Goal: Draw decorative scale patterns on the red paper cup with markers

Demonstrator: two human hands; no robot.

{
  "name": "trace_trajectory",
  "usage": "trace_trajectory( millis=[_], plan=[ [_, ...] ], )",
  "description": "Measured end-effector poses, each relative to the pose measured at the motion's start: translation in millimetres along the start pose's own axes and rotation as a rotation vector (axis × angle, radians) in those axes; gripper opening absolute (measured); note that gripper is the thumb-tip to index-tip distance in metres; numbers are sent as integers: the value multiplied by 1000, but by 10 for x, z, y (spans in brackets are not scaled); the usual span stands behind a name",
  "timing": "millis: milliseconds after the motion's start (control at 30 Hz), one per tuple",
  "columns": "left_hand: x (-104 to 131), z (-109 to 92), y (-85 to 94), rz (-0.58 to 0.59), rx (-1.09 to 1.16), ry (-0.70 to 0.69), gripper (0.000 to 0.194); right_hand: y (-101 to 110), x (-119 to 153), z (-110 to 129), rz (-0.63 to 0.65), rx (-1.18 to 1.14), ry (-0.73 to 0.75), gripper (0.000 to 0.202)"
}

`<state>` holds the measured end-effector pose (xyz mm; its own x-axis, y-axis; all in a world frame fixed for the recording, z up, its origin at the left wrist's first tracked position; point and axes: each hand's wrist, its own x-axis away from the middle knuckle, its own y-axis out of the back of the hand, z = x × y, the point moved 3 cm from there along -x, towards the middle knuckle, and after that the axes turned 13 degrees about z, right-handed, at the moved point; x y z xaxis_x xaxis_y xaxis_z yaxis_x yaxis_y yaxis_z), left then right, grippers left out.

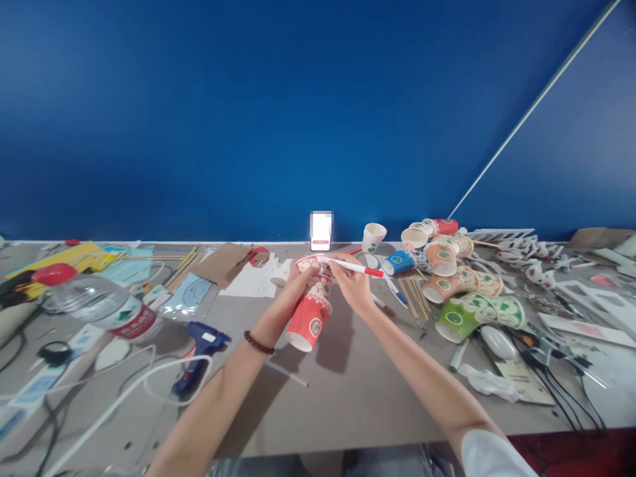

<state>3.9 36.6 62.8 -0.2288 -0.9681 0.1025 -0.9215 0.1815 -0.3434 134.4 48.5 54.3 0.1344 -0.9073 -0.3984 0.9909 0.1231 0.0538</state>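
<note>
Red-and-white paper cups [309, 321], joined in a row, are tilted over the table in front of me. My left hand [302, 277], a beaded bracelet at its wrist, is closed around their upper part. A white marker pen with a red end [362, 268] is pinched in my right hand [355, 283]. Its far end reaches the patterned cup at the top, where my fingers partly cover the spot. Whether the tip touches the cup I cannot tell. Just behind my hands a phone [320, 232] leans on the blue wall.
On the right lie blue [399, 262], orange [441, 258] and green [454, 320] decorated cups, beside wooden sticks [413, 297]. A white cup [373, 237] stands at the back. Leftward are a blue glue gun [201, 354], a plastic bottle [106, 308] and a power strip [44, 391] with cords.
</note>
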Motion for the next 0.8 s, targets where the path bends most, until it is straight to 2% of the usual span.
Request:
trace_trajectory(
  millis=[467, 700, 800],
  plan=[
    [-65, 15, 48, 4, -18, 35, 45, -6, -4, 0, 12, 9, 2, 19],
    [-74, 30, 51, -22, -17, 13, 44, 4, -4, -22, 5, 6, -5, 20],
    [-105, 55, 68, -45, -35, 44, 44, 10, -8, -10, 2, -2, -3, 20]
  ],
)
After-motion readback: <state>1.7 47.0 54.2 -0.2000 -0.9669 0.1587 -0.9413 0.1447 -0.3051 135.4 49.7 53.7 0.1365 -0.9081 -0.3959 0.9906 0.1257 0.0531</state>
